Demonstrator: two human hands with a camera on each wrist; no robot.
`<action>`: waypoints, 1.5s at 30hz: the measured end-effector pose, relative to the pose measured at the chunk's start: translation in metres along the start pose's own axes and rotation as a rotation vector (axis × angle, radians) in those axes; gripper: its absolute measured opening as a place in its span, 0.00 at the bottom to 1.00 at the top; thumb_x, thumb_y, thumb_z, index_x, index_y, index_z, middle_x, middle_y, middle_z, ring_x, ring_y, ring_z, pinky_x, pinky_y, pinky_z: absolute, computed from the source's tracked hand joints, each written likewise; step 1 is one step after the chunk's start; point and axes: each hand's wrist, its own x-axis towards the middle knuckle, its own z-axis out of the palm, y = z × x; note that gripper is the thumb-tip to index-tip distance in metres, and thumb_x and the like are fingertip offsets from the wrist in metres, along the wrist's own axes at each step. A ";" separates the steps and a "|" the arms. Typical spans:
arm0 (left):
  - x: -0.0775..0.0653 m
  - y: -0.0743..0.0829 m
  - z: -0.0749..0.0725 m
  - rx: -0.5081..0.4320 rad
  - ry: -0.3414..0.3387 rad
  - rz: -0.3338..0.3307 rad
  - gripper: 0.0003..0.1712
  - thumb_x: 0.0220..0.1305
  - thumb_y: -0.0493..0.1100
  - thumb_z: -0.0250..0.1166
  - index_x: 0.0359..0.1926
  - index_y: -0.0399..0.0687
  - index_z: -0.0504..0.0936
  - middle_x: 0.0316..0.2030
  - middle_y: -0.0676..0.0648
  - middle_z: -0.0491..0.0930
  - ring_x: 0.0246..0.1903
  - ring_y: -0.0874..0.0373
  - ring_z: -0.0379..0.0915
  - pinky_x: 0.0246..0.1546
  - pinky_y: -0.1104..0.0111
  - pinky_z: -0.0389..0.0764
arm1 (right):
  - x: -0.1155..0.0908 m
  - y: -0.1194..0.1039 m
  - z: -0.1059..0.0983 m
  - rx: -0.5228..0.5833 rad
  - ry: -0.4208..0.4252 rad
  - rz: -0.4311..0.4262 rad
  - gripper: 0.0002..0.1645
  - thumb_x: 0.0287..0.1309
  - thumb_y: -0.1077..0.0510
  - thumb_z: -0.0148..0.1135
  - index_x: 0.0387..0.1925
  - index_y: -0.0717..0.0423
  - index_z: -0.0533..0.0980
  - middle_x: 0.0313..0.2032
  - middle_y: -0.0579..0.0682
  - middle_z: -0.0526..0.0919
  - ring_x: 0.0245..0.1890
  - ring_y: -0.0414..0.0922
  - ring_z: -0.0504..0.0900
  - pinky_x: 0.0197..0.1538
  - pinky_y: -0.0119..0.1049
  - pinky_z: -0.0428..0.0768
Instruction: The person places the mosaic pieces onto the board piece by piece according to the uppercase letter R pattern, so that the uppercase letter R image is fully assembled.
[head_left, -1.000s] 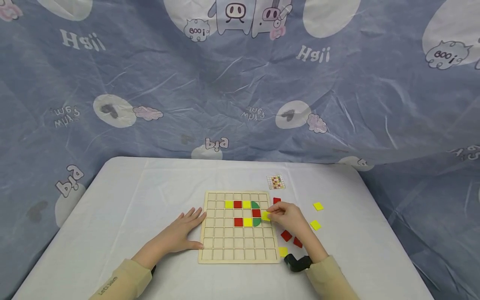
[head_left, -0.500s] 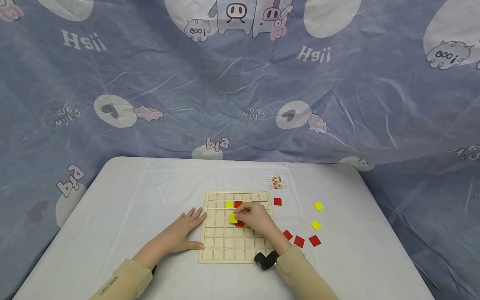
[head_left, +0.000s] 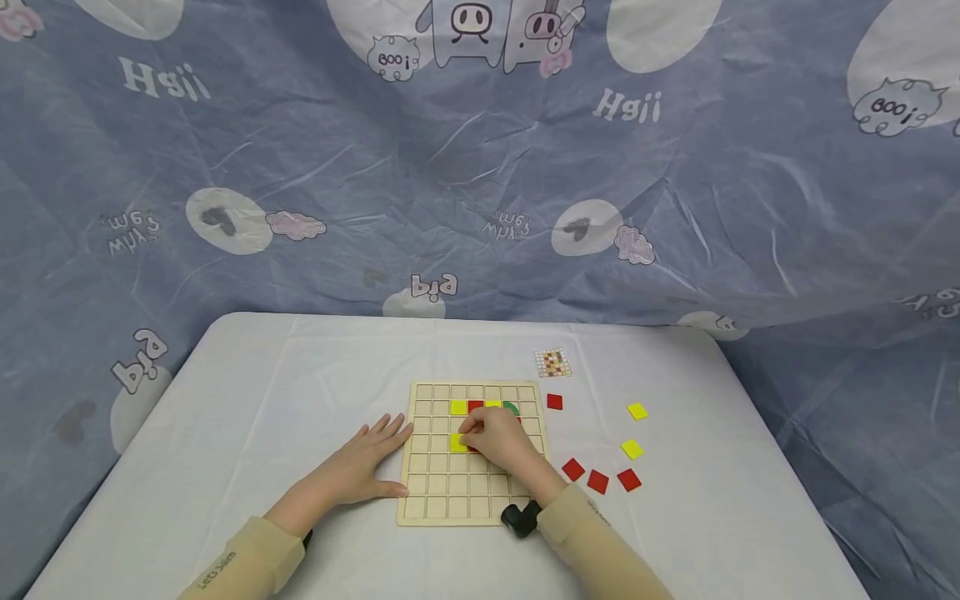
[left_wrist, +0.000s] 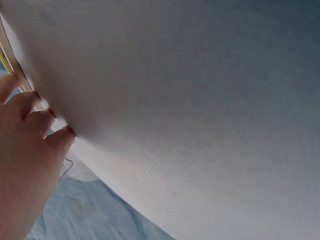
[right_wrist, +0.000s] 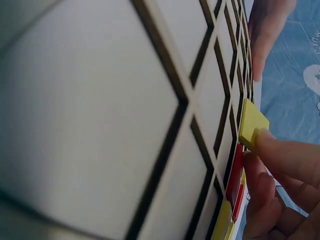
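Observation:
My right hand pinches a yellow square tile between thumb and fingers, over a cell of the wooden grid board. In the right wrist view the tile stands slightly tilted, just left of a red tile set in the board. My left hand lies spread at the board's left edge, its fingertips and thumb touching the rim. Along the upper row sit a yellow tile, a red one and a green rounded piece. Other placed tiles are partly hidden behind my right hand.
Right of the board lie loose red tiles and two yellow tiles. A small printed pattern card lies beyond the board's upper right corner. A black wrist camera hangs under my right wrist.
My right hand has carried the yellow tile leftward from the board's right side to a cell left of the red tile, then lowered it slightly. The left hand stays put.

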 end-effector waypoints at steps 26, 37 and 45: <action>0.000 -0.001 0.001 -0.006 0.002 -0.011 0.57 0.51 0.64 0.72 0.75 0.44 0.59 0.76 0.37 0.53 0.76 0.37 0.44 0.73 0.39 0.49 | 0.005 0.032 -0.068 0.093 0.167 0.110 0.11 0.61 0.58 0.67 0.45 0.55 0.85 0.40 0.51 0.84 0.34 0.45 0.76 0.33 0.33 0.75; -0.001 0.000 0.003 -0.007 0.001 -0.016 0.57 0.51 0.63 0.72 0.75 0.44 0.59 0.76 0.37 0.53 0.75 0.36 0.44 0.73 0.39 0.49 | 0.008 0.082 -0.095 0.105 0.234 0.270 0.15 0.62 0.58 0.65 0.49 0.59 0.82 0.45 0.57 0.84 0.36 0.46 0.80 0.37 0.33 0.80; 0.000 0.001 0.001 -0.008 -0.006 -0.023 0.57 0.52 0.64 0.72 0.75 0.44 0.58 0.76 0.38 0.52 0.76 0.37 0.43 0.73 0.39 0.48 | 0.011 0.096 -0.090 0.048 0.211 0.294 0.16 0.58 0.61 0.68 0.48 0.61 0.82 0.43 0.58 0.84 0.41 0.49 0.81 0.44 0.41 0.82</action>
